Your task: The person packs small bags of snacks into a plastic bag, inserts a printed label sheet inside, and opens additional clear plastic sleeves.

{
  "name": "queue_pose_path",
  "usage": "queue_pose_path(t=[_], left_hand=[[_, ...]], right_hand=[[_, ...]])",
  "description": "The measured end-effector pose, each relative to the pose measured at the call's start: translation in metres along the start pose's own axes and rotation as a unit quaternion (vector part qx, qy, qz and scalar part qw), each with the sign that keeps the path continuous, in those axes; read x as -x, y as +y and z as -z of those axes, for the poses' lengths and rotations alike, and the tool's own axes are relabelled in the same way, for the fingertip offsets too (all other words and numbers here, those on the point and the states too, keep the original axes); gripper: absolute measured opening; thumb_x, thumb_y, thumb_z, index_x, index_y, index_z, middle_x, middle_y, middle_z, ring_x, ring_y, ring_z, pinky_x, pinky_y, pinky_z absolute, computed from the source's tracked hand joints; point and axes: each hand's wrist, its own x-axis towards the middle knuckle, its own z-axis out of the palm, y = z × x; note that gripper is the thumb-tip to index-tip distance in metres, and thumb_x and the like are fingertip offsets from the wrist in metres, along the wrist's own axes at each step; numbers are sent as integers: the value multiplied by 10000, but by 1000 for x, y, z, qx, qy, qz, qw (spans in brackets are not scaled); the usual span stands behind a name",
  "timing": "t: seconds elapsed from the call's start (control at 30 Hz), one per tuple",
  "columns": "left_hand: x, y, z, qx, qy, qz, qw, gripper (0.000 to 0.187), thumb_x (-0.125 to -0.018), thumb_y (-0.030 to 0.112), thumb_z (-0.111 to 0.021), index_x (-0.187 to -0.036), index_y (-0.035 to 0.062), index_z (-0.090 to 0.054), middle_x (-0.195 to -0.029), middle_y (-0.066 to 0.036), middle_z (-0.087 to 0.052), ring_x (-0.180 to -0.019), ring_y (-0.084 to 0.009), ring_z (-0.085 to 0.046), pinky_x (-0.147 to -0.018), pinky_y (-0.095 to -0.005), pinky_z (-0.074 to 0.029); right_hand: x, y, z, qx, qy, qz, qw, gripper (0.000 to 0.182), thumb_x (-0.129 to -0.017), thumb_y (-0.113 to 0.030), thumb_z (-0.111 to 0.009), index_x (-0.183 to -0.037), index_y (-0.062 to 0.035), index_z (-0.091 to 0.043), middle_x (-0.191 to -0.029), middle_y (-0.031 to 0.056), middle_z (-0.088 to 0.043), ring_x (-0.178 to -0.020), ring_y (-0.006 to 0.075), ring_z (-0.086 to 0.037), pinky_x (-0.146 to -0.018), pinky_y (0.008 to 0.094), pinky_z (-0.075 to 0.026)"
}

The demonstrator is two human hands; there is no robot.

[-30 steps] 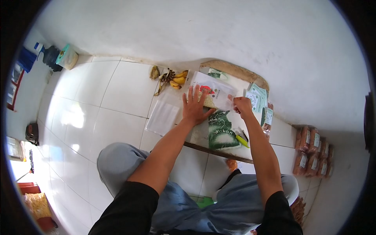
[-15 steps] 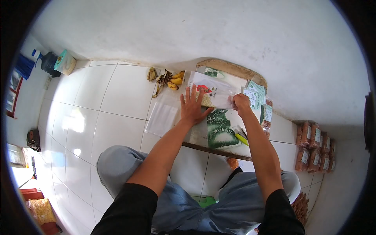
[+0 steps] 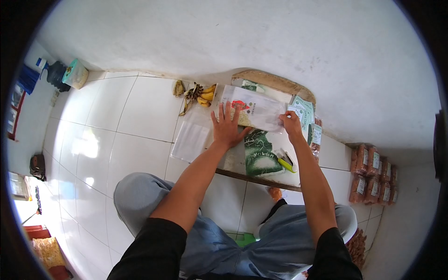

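My left hand (image 3: 227, 129) lies with fingers spread on a clear plastic bag (image 3: 265, 114) that bears a red print. The bag lies across a low wooden table (image 3: 280, 83). At the bag's right end, my right hand (image 3: 291, 122) is closed, pinching its edge. Beside that hand are several green and white printed labels (image 3: 303, 108). A lime-green stapler (image 3: 286, 162) rests nearer me on a green and white printed sheet (image 3: 260, 154). Flat clear plastic bags (image 3: 190, 137) stick out past the table's left side.
Bananas (image 3: 206, 95) lie by the table's far left corner. Several packed brown bags (image 3: 368, 172) are stacked at the right by the wall. A lidded tub (image 3: 75, 74) and a water jug (image 3: 57, 75) stand at the far left. My knees are close to the table's near edge.
My right hand has shifted slightly right along the bag's end, and the bag lies flatter with more of its right end showing. My left hand stays spread on it.
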Motion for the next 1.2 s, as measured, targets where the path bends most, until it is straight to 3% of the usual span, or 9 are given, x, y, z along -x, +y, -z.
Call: queue_pose_path(t=[0.3,0.43,0.5,0.6,0.73,0.87,1.03,1.17,1.2], left_hand=[[-16,-2,-12,44,17,-295,954,565,-945,286,-523,-1482,334,-353,-1560,-97,-303,-1453,-300,-266,-1147,-636,-124],[-16,2,-18,20,12,-308,951,585,-943,258,-508,-1486,380,-326,-1569,-86,-286,-1446,-314,-283,-1140,-648,-140],[-17,5,-19,33,36,-302,952,631,-882,200,-588,-1452,383,-386,-1547,-97,-308,-1423,-323,-317,-1118,-678,-170],[-18,5,-15,16,42,-295,954,660,-882,208,-589,-1464,412,-355,-1548,-87,-309,-1426,-337,-305,-1073,-736,-177],[-17,6,-10,-5,29,-296,955,690,-877,223,-599,-1474,439,-328,-1551,-77,-304,-1424,-352,-302,-1041,-765,-194],[-19,6,-12,-24,15,-293,956,732,-869,233,-608,-1490,452,-288,-1555,-81,-296,-1419,-351,-314,-1032,-772,-201],[-18,8,-15,-19,15,-281,959,741,-868,232,-607,-1493,455,-276,-1562,-84,-287,-1426,-343,-308,-1031,-772,-204],[-18,8,-12,-19,2,-271,962,747,-868,212,-600,-1496,450,-272,-1569,-85,-274,-1437,-339,-290,-1034,-771,-205],[-18,9,-10,-27,-9,-270,963,744,-869,208,-595,-1497,444,-273,-1569,-86,-272,-1440,-339,-283,-1035,-771,-204]], right_hand=[[2,8,-4,-36,-18,-40,998,134,-909,-172,-635,-934,-42,-612,-746,1,-572,-659,118,-524,-616,297,-473],[5,4,-12,-40,-13,-69,997,128,-948,-174,-577,-961,-48,-597,-796,12,-587,-678,137,-551,-629,314,-486],[1,9,-18,-288,-157,-111,938,132,-965,-180,-543,-989,-54,-575,-861,23,-606,-719,151,-579,-667,323,-513],[20,-19,-24,-329,-198,-185,904,127,-973,-171,-522,-1013,-55,-553,-924,28,-616,-773,160,-604,-705,328,-534],[15,-14,-24,-61,-82,-55,993,171,-971,-193,-541,-981,-34,-604,-871,41,-636,-751,169,-619,-720,313,-538],[21,-15,-27,-42,-46,-79,995,236,-974,-211,-539,-1025,2,-629,-866,65,-651,-720,172,-618,-722,309,-541],[24,-13,-33,-364,-116,-173,908,316,-980,-279,-523,-1014,18,-627,-939,96,-649,-850,194,-625,-784,366,-512],[17,-18,-22,-358,-211,-174,893,283,-981,-310,-525,-990,-43,-617,-960,82,-631,-934,199,-619,-841,404,-501],[20,-29,-18,-219,-136,-177,950,261,-982,-312,-530,-984,-62,-604,-958,73,-624,-941,202,-617,-845,423,-511]])
